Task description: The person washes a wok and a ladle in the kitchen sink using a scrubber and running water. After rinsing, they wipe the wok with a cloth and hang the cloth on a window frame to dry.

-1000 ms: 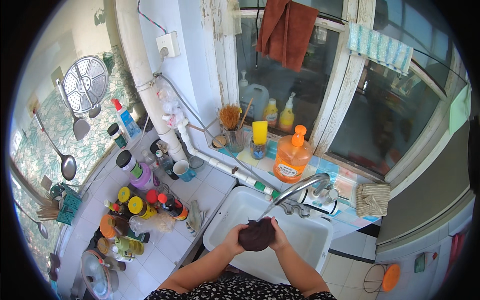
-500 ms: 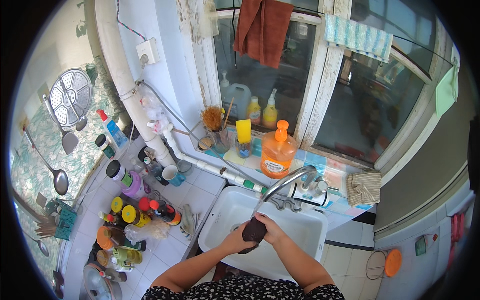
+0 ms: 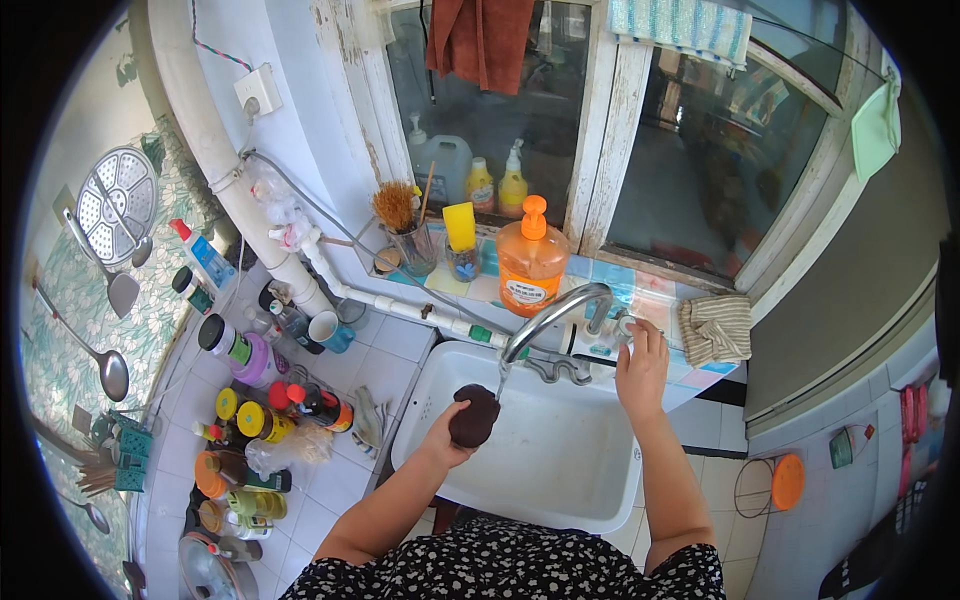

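Observation:
My left hand [image 3: 450, 440] is closed round a dark brown, rounded thing [image 3: 474, 415] about fist-sized, whose kind I cannot make out. It is held over the left part of the white sink [image 3: 575, 460], right beside the thin stream of water from the curved metal tap [image 3: 548, 318]. To the right, my right hand [image 3: 643, 362] reaches up to the tap's knob [image 3: 626, 328], its fingers closed on it and partly covering it.
Behind the tap stands an orange pump bottle [image 3: 531, 265], with a yellow sponge [image 3: 460, 227] in a glass to its left. A folded striped cloth [image 3: 715, 330] lies right of the tap. Several bottles and jars [image 3: 262, 422] crowd the tiled counter [image 3: 330, 500] at left.
My right hand has let go of the dark brown thing and moved up and right to the tap's knob. The left hand keeps the thing, now slightly left and higher. The view has shifted.

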A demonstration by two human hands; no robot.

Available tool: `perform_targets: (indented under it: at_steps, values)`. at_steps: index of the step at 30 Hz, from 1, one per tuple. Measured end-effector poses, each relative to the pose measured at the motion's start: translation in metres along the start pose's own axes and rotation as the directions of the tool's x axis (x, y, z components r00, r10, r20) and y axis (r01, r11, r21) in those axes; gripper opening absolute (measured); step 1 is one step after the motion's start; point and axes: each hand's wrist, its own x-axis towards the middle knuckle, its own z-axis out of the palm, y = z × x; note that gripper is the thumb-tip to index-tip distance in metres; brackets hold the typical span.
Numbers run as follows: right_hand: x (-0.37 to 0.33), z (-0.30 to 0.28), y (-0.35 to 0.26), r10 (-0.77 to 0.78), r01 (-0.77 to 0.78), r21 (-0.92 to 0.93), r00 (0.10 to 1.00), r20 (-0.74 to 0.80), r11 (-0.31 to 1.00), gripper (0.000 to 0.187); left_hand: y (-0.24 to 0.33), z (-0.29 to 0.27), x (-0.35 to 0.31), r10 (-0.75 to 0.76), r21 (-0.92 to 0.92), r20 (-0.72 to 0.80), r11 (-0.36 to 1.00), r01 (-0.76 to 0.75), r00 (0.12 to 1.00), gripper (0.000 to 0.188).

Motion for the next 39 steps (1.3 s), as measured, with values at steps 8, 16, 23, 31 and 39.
perform_targets:
  at_steps: [8, 16, 23, 31, 39]
  values:
    - [0.009, 0.019, 0.069, 0.213, -0.040, -0.487, 0.928, 0.305, 0.873, 0.013, -0.001, 0.008, -0.010, -0.001, 0.009, 0.057, 1.000, 0.001, 0.998, 0.044]
    - [0.004, 0.017, 0.034, 0.250, 0.017, -0.547, 0.877, 0.410, 0.837, 0.019, -0.009, 0.010, -0.015, -0.012, -0.020, -0.035, 1.000, 0.011, 0.999, 0.044]
    - [-0.006, 0.010, 0.023, 0.377, -0.177, -0.436, 0.821, 0.428, 0.882, 0.038, -0.015, 0.021, -0.021, -0.037, -0.011, -0.035, 0.999, 0.037, 0.999, 0.044]
    - [-0.103, 0.009, -0.022, -0.505, 0.427, 0.271, 0.744, 0.437, 0.863, 0.079, -0.012, 0.031, -0.032, -0.149, 0.152, 0.286, 0.982, 0.109, 0.947, 0.047]
    - [-0.056, 0.018, -0.050, -0.804, 0.576, 0.596, 0.552, 0.222, 0.560, 0.069, 0.001, 0.061, -0.047, -0.481, 0.705, 0.436, 0.708, 0.043, 0.761, 0.056]
